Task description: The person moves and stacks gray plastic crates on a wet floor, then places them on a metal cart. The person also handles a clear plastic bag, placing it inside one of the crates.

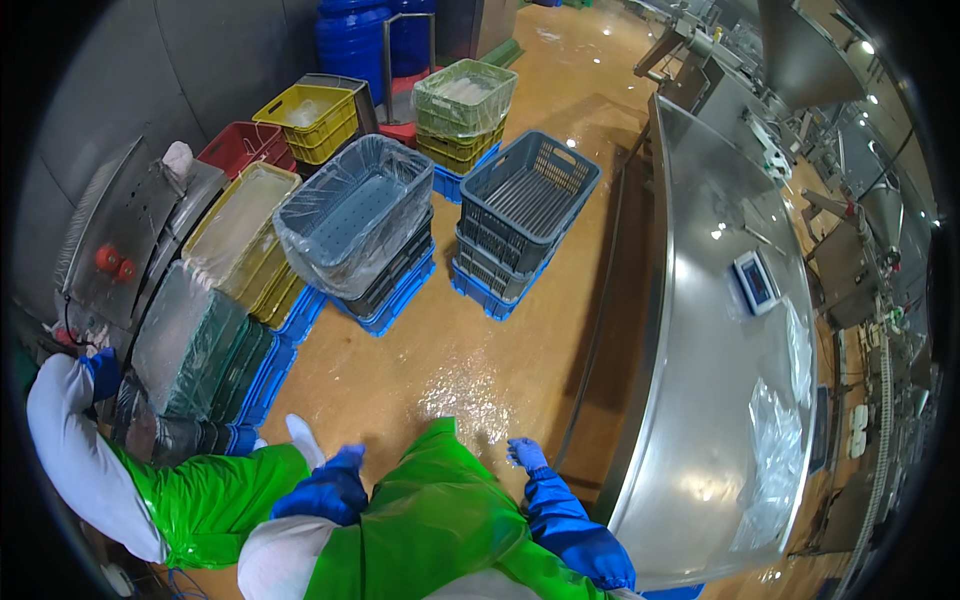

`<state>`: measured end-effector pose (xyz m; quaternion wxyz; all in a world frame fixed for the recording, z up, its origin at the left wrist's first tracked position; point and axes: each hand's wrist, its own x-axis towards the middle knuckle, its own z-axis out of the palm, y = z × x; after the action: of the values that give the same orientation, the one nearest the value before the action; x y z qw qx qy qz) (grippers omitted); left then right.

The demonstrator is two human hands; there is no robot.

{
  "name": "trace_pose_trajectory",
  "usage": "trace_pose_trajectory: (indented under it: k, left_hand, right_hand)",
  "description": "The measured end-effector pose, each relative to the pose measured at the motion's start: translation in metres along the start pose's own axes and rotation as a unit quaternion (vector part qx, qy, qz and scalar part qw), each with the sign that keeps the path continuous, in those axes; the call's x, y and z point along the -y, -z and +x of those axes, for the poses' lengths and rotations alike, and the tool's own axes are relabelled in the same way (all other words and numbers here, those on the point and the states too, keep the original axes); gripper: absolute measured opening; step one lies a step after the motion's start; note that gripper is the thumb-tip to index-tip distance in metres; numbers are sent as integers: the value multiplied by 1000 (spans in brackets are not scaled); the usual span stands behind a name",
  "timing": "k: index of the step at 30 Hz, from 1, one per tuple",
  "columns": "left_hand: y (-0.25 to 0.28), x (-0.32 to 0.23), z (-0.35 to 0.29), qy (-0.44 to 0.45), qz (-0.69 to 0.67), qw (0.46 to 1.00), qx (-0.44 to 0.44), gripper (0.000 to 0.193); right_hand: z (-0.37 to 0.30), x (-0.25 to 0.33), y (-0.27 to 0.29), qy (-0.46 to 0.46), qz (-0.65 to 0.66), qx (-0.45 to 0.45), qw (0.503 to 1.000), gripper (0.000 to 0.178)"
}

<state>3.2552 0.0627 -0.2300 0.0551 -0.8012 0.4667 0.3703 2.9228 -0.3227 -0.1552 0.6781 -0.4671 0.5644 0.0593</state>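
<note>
Head view. I observe the wearer in a green apron (pixel 440 520), bottom centre of the frame, arms in blue sleeves. The right hand (pixel 527 454), gloved in blue, is low and right of centre, fingers loosely apart in a fairly wide, relaxed attitude over the wet floor (pixel 450 350); the nearest fixture is the steel table (pixel 690 420) on the right. The left hand (pixel 350 456) shows left of the apron, small and indistinct against its sleeve; I cannot tell how its grip stands.

The crates nearest the hands stand ahead, at the centre of the frame. A lined grey crate (pixel 372 262), clear film over its rim, tops a stack on a blue base (pixel 400 297). To its right, apart from it, an unlined dark grey crate (pixel 508 228) also tops a stack.

At left centre, a teal crate (pixel 190 345) and a yellow crate (pixel 245 215), both under film, stand in adjacent stacks. A co-worker (pixel 90 450) bends at the lower left, one blue-gloved hand (pixel 101 373) beside the teal stack.

The steel table bears a scale (pixel 755 282) and crumpled clear film (pixel 775 465). Blue drums (pixel 352 45) stand at the upper left.
</note>
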Motion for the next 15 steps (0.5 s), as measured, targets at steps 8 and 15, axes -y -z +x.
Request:
trace_pose_trajectory:
  k: [8, 15]
  left_hand:
    - [345, -150, 321, 18, -384, 906, -176, 43]
    - [449, -254, 527, 166, -524, 719, -425, 51]
  right_hand:
    - [75, 250, 30, 133, 148, 7, 980, 21]
    - [217, 416, 101, 172, 145, 42, 973, 26]
